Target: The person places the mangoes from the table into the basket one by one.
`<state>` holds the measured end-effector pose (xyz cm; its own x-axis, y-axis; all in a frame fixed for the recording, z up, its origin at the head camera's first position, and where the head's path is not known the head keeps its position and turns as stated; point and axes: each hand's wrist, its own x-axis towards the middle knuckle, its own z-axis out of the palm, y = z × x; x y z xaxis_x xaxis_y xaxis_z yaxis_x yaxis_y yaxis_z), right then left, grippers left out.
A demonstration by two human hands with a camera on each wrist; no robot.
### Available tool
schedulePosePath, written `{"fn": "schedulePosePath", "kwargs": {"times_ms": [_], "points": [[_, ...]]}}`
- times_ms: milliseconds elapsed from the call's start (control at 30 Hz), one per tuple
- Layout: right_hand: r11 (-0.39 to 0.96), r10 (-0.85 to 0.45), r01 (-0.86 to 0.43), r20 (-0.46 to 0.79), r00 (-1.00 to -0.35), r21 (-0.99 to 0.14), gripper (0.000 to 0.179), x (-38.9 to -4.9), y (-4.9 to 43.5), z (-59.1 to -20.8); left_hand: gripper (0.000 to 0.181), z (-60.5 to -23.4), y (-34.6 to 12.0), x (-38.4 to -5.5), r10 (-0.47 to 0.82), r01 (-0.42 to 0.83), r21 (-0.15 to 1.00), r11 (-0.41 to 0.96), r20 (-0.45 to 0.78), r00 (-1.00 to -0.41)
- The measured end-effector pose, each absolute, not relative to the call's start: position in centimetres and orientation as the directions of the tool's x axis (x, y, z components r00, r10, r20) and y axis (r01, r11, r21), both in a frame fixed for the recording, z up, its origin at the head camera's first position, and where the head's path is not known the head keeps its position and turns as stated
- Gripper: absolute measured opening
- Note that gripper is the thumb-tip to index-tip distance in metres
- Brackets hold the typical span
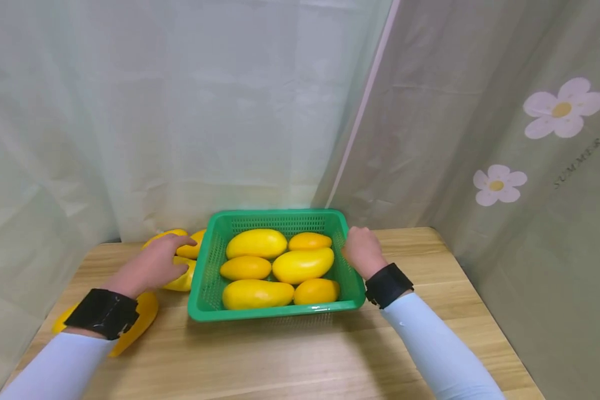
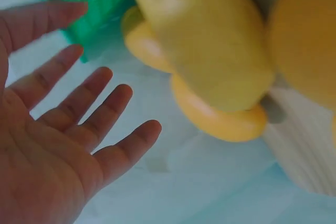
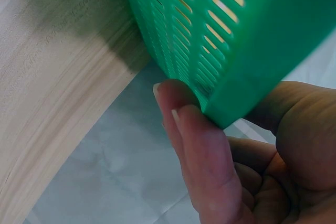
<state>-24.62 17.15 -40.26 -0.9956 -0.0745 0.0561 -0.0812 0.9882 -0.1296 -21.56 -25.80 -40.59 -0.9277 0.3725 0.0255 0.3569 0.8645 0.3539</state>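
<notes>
A green plastic basket (image 1: pixel 275 314) with slotted sides has several yellow mangoes (image 1: pixel 303 265) lying in it. My right hand (image 1: pixel 364 251) grips the rim at the basket's right side; in the right wrist view, bent fingers (image 3: pixel 207 156) lie against the slotted wall from outside, with the thumb on the other side of the rim. My left hand (image 1: pixel 152 264) is over loose mangoes (image 1: pixel 182 276) left of the basket, fingers spread and palm bare. In the left wrist view that hand (image 2: pixel 68 129) shows nothing in it, beside a large mango (image 2: pixel 205 40).
More mangoes (image 1: pixel 142 319) lie on the wooden table (image 1: pixel 260 366) under and beside my left wrist. A pale curtain (image 1: pixel 230 111) hangs right behind the table, and a flowered one (image 1: pixel 480 139) stands along the right edge.
</notes>
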Motion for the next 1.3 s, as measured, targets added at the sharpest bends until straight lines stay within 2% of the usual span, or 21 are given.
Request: {"fn": "schedulePosePath", "kwargs": {"times_ms": [267,633,833,1300], "points": [[0.990,-0.071,-0.076,0.048,-0.996,-0.118,0.016,-24.8,17.2,-40.3,0.061,-42.6,-27.0,-20.5,0.387,0.362,0.355,0.862,0.002,-0.922],[0.987,-0.078,-0.085,0.057,-0.995,-0.138,0.015,-24.7,17.3,-40.2,0.063,-43.8,-27.4,-20.4,0.356,0.337,0.290,0.896,-0.012,-0.935],[0.986,-0.082,-0.092,0.071,-0.994,-0.139,0.015,-24.6,17.3,-40.2,0.070,-44.3,-27.4,-20.5,0.335,0.317,0.268,0.910,-0.024,-0.942],[0.992,-0.066,-0.070,0.045,-0.997,-0.106,0.012,-24.8,17.2,-40.3,0.084,-45.9,-27.3,-21.2,0.306,0.267,0.311,0.912,-0.083,-0.949]]}}
